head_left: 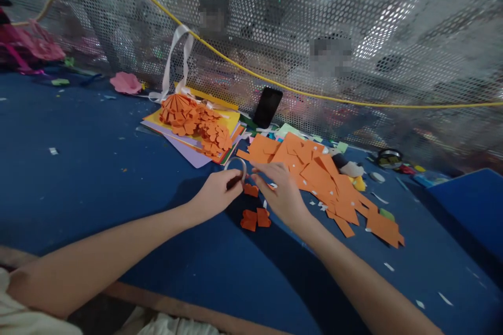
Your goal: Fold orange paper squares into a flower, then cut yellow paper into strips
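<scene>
A roll of tape stands on edge in my left hand, pinched between thumb and fingers. Just to its right, my right hand points its thumb and fingertips at the roll, drawn close together; whatever lies between them is too small to make out. Below the hands lie small folded orange paper pieces on the blue table, with another orange piece partly between the hands. To the right spreads a heap of cut orange paper.
Orange paper flowers rest on stacked coloured sheets at the back left. A black phone leans against the perforated metal screen. White ribbon, a pink paper flower and a blue box-like object sit farther out.
</scene>
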Demonstrator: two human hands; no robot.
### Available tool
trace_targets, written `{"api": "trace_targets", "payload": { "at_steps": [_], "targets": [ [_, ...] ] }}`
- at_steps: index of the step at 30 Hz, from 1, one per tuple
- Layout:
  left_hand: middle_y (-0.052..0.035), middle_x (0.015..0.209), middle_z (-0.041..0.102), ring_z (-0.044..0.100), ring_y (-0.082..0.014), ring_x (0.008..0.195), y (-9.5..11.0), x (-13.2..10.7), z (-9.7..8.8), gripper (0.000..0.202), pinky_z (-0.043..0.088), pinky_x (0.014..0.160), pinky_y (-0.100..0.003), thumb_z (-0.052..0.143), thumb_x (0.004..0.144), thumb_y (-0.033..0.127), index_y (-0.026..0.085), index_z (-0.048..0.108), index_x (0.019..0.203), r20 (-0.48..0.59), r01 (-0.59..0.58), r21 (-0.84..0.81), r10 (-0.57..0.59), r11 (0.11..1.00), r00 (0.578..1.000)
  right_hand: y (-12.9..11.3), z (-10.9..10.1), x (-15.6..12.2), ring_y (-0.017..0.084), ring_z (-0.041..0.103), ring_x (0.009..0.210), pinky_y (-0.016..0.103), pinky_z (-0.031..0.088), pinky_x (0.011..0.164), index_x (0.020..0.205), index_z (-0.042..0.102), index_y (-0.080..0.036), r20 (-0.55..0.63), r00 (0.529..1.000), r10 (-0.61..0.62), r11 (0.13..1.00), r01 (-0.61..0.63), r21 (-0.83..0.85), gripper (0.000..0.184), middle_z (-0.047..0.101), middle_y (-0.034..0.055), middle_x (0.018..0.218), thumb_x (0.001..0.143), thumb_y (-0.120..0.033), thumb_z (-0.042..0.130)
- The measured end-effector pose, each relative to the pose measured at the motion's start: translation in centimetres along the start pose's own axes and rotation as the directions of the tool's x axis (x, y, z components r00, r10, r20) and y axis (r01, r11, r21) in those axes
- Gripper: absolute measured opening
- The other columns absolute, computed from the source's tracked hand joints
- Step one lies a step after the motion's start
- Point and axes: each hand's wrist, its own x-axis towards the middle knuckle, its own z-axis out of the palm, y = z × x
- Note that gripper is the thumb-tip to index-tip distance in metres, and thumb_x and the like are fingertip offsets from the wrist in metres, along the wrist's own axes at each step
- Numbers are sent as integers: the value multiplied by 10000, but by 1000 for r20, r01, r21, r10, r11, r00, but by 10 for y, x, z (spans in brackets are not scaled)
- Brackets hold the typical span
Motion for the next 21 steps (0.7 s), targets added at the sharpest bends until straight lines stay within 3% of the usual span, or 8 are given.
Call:
{"api": "trace_targets", "payload": {
  "at_steps": [4, 8, 15, 18, 21],
  "targets": [
    [9, 740, 625, 547, -138, 667, 3, -3, 6, 169, 383, 628, -246, 471, 908, 177, 179, 589, 785, 9, -25, 34, 24, 999, 1000, -5, 5, 5, 267, 583, 1005, 465, 479, 959, 1208, 737, -283, 12, 994, -108, 994, 108, 13, 302, 761, 60, 1054, 977, -231, 549],
    [10, 711, 595, 526, -137, 639, 7, -5, 10, 164, 375, 626, -253, 480, 896, 159, 185, 566, 759, -7, -47, 103, 48, 994, 999, 1, 7, -3, 278, 586, 1055, 464, 508, 942, 1125, 775, -294, -53, 995, -82, 993, 86, 80, 251, 780, 57, 1007, 954, -231, 603],
    [-27, 777, 711, 647, -155, 698, 5, -6, 14, 242, 441, 662, -249, 470, 962, 191, 175, 648, 799, -51, -116, 169, 126, 979, 991, 6, 12, -15, 263, 648, 1029, 452, 542, 909, 927, 765, -281, -135, 990, -30, 992, 47, 119, 86, 777, 34, 927, 896, -229, 704],
    [-19, 708, 689, 622, -135, 636, 3, -7, 14, 260, 426, 630, -239, 494, 946, 184, 165, 660, 747, -100, -153, 201, 176, 968, 979, 3, 12, -15, 244, 661, 975, 421, 557, 863, 1012, 745, -277, -183, 983, -10, 994, 31, 109, 145, 763, 37, 950, 881, -218, 727],
    [-7, 636, 639, 570, -115, 580, 3, -8, 15, 291, 394, 596, -234, 511, 930, 187, 155, 654, 679, -140, -171, 223, 205, 960, 969, -1, 12, -15, 237, 639, 942, 427, 545, 865, 1082, 738, -279, -225, 963, -148, 987, 159, 31, 217, 771, 33, 953, 890, -179, 717]
  ]
}}
